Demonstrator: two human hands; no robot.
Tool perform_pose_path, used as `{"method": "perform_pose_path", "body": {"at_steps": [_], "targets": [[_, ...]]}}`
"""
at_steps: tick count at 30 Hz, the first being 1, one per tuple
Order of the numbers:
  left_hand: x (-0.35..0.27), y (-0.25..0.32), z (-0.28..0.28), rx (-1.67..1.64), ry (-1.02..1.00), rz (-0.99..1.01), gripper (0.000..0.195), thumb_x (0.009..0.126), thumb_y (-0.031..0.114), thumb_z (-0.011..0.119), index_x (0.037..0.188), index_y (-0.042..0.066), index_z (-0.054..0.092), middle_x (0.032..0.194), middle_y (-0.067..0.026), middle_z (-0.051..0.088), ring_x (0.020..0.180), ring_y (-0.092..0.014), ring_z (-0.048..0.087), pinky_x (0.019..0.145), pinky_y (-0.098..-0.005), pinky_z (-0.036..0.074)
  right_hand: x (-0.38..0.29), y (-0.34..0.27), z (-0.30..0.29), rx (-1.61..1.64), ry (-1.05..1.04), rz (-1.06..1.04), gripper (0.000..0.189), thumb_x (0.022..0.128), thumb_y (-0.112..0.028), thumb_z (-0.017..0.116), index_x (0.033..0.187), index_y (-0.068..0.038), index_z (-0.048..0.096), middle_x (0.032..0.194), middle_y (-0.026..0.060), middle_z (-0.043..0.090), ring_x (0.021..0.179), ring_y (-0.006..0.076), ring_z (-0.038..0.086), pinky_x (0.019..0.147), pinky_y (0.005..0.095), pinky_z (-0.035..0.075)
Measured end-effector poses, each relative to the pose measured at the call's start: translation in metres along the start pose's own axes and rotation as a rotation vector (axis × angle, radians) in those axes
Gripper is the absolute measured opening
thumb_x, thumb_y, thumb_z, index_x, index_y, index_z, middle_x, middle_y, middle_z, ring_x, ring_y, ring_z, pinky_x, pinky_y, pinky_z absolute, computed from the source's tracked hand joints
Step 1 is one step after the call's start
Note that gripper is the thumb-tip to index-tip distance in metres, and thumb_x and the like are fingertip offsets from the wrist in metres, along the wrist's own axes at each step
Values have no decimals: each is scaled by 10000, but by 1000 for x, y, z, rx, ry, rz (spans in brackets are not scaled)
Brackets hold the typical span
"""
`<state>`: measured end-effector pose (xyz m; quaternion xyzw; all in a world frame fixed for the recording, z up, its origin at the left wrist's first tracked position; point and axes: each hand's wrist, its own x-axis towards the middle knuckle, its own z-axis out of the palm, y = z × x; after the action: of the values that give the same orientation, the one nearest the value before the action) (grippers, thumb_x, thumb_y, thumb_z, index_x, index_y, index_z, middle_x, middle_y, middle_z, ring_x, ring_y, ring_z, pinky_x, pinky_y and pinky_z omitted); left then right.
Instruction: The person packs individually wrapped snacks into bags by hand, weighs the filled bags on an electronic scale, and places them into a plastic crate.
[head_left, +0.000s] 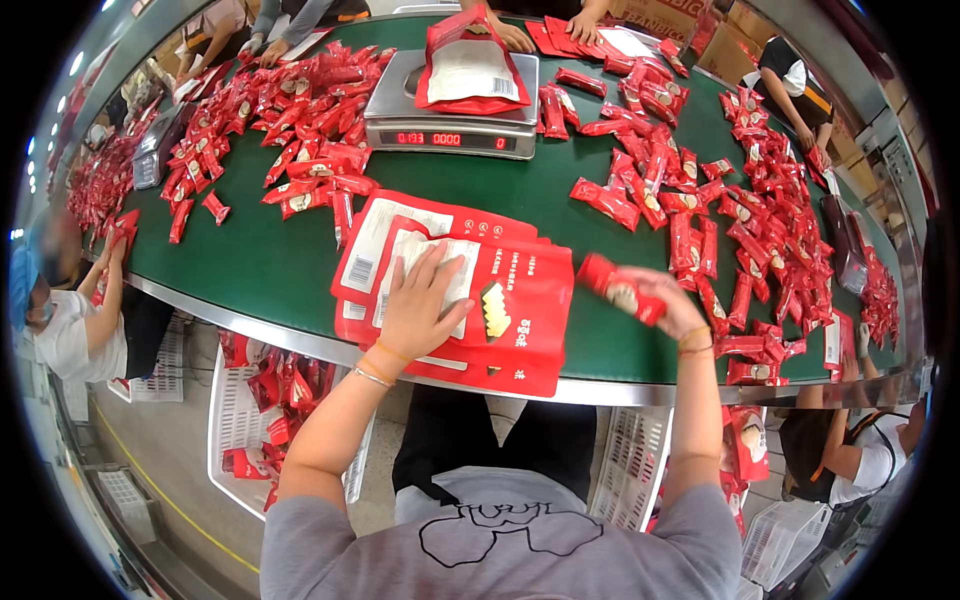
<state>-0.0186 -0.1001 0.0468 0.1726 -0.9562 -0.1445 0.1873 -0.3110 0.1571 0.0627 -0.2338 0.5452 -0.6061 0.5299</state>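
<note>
My left hand lies spread, palm down, on a stack of flat red and white printed pouches near the table's front edge. In my right hand is a small red snack packet, held just right of the stack and slightly blurred. Beyond the stack stands a digital scale with a lit red display. On its steel pan rests a larger red and white pouch, its barcode side facing me.
Loose red packets heap on the green table left of the scale, with another heap at right. White plastic crates of red pouches stand below the edge. Several people work around the table; cardboard boxes stand behind.
</note>
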Motion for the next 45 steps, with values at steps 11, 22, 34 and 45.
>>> {"method": "perform_pose_path", "body": {"at_steps": [11,22,34,45], "targets": [[-4,6,-1,-9,68,141,604,789,446,657,1296,148,522,1387,-117,438,1309,-296,391,1113,-541,190,68,70,96,-321,-124,-316,424,857,-154,667,1239,-13,547,1214,64,602,1089,145,556,930,311,470],[-22,40,-19,-143,342,354,414,664,-19,575,1069,43,635,1108,-106,653,1058,-261,619,919,-386,500,-10,-22,172,-864,-176,84,261,894,-96,583,1121,32,580,1116,96,601,1020,126,573,851,254,475],[74,-20,-107,-153,1020,63,249,792,-87,479,987,-25,620,852,-136,660,740,-206,631,682,-306,496,-61,97,72,-1225,544,-420,305,778,-84,618,1082,-55,629,1168,125,593,1124,336,529,988,429,389],[197,-97,24,23,427,206,321,748,3,589,1004,186,653,1098,-29,642,1115,-221,554,993,-457,360,-64,113,100,-1312,686,-536,245,714,-69,599,946,-126,657,1110,56,599,1071,284,545,921,407,394]]}}
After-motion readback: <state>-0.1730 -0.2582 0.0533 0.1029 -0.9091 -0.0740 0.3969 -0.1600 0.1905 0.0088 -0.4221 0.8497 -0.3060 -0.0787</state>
